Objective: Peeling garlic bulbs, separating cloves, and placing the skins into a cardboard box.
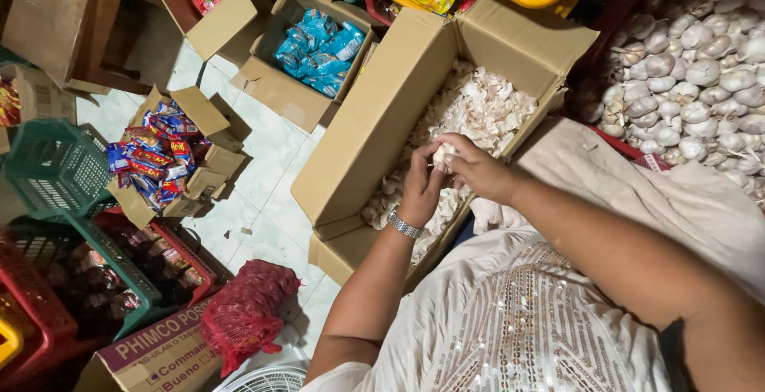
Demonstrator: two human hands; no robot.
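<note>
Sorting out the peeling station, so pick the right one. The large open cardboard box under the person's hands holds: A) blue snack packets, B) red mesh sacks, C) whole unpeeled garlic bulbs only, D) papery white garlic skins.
D: the large cardboard box is filled with loose garlic skins, over which the left hand and right hand hold a garlic piece.
</note>
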